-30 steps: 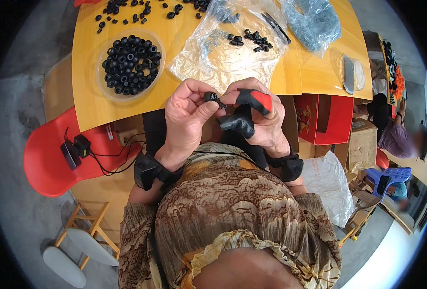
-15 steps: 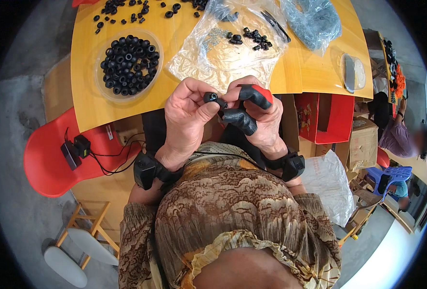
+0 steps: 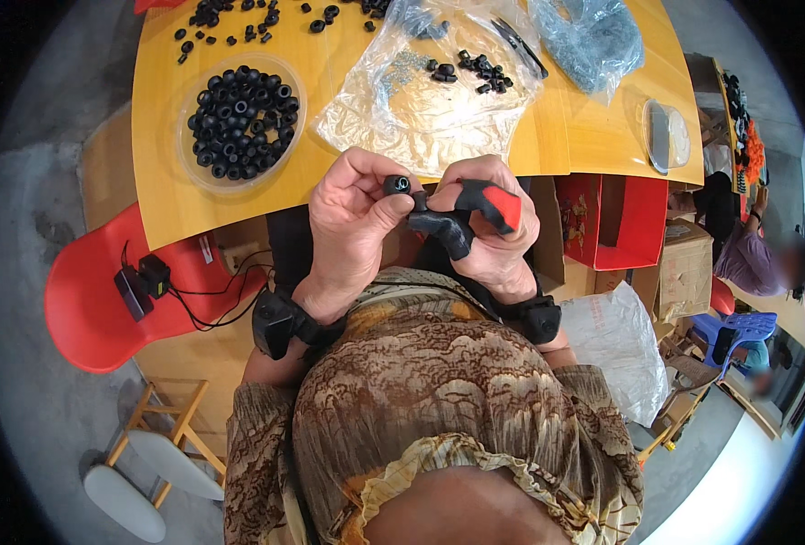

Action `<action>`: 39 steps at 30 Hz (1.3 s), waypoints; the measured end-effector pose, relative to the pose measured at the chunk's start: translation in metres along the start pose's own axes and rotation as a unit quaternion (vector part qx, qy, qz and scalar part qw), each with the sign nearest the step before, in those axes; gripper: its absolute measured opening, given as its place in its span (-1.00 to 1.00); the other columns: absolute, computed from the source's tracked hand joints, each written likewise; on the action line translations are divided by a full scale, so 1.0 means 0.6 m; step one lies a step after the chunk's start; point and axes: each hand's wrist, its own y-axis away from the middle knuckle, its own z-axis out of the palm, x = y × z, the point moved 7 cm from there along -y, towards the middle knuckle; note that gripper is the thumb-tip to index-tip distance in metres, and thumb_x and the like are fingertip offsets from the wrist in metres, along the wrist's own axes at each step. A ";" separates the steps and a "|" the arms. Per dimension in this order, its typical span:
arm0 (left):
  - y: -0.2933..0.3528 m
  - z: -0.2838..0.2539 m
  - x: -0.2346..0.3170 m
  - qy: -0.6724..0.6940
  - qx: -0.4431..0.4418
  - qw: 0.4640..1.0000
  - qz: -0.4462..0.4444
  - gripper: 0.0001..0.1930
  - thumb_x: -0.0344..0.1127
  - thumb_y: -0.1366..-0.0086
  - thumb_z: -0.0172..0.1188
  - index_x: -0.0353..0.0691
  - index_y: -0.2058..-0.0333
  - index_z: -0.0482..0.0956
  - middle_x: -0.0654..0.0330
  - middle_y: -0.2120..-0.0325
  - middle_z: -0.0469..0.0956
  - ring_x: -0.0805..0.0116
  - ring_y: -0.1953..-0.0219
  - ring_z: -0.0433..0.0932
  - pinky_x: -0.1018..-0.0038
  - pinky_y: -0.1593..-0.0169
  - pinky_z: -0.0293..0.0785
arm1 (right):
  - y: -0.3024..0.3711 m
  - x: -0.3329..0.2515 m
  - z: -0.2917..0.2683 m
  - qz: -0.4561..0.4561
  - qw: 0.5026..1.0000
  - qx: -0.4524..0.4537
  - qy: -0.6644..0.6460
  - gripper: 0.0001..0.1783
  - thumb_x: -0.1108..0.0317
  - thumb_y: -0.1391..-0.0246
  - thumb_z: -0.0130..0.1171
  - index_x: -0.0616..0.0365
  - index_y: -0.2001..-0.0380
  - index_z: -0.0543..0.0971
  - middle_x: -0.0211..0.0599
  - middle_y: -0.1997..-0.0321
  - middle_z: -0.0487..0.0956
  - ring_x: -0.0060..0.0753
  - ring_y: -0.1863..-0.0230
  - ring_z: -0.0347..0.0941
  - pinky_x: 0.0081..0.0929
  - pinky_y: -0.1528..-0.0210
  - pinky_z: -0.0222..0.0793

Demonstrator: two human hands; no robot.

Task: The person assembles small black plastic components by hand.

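Note:
Between its thumb and fingers, my left hand (image 3: 352,213) pinches a small black cylindrical part (image 3: 397,184) with a shiny ring-shaped piece in its open end. Close against it, my right hand (image 3: 493,232) is closed, its thumb and forefinger wrapped in black and red finger covers (image 3: 484,202). Those covered tips meet at a second small black piece (image 3: 421,202), partly hidden by the fingers. Beyond my hands on the yellow table (image 3: 348,91) lies a clear plastic bag (image 3: 462,136), bearing small black parts (image 3: 486,73), tiny silvery pieces (image 3: 402,71) and dark tweezers (image 3: 521,47).
A round clear tub (image 3: 300,118) full of black ring-like parts stands left on the table. A bluish plastic bag (image 3: 593,45) and a clear lidded box (image 3: 666,136) are at right. Below sit a red chair (image 3: 84,300) and a red box (image 3: 634,222). Another person (image 3: 752,259) sits far right.
My right hand has turned, its covered forefinger bending downward and its thumb shifting left toward the part. My left hand has stayed nearly still, holding the black cylindrical part.

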 end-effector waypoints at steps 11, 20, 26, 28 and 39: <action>-0.004 -0.002 0.005 0.006 0.009 1.000 0.010 -0.79 -0.49 -0.06 0.20 -0.32 0.34 0.36 0.22 0.45 0.48 0.59 0.40 0.42 0.70 0.26 0.37 | -0.004 0.005 0.004 0.018 1.000 -0.011 0.005 -0.75 0.59 0.42 0.28 0.14 0.52 0.55 -0.33 0.46 0.47 -0.46 0.48 0.43 -0.63 0.46 0.34; -0.006 0.003 0.008 0.014 0.012 1.000 0.004 -0.79 -0.49 -0.06 0.21 -0.31 0.34 0.36 0.22 0.45 0.47 0.60 0.42 0.41 0.70 0.29 0.37 | -0.002 0.020 0.007 0.058 0.996 -0.019 -0.071 -0.78 0.55 0.37 0.28 0.13 0.50 0.55 -0.32 0.45 0.47 -0.44 0.47 0.44 -0.60 0.47 0.35; -0.004 0.004 0.005 0.011 -0.007 1.000 0.014 -0.79 -0.51 -0.06 0.20 -0.32 0.34 0.37 0.20 0.45 0.48 0.58 0.40 0.42 0.70 0.27 0.38 | 0.002 -0.010 0.004 -0.023 0.998 -0.013 0.061 -0.77 0.62 0.40 0.21 0.14 0.53 0.54 -0.31 0.48 0.46 -0.39 0.50 0.43 -0.60 0.49 0.32; -0.004 0.007 0.008 0.006 -0.008 1.000 0.019 -0.79 -0.51 -0.06 0.20 -0.32 0.34 0.37 0.20 0.44 0.48 0.58 0.40 0.43 0.69 0.26 0.38 | 0.011 -0.014 -0.002 -0.044 0.996 0.050 0.059 -0.73 0.65 0.48 0.20 0.14 0.54 0.54 -0.33 0.50 0.46 -0.40 0.54 0.41 -0.59 0.51 0.30; -0.004 0.006 0.004 0.027 -0.018 0.999 0.019 -0.78 -0.50 -0.05 0.21 -0.33 0.34 0.35 0.19 0.45 0.48 0.56 0.40 0.43 0.67 0.27 0.39 | 0.006 -0.023 0.000 -0.101 0.992 0.006 0.069 -0.71 0.59 0.53 0.22 0.13 0.53 0.54 -0.34 0.53 0.46 -0.41 0.57 0.38 -0.56 0.56 0.24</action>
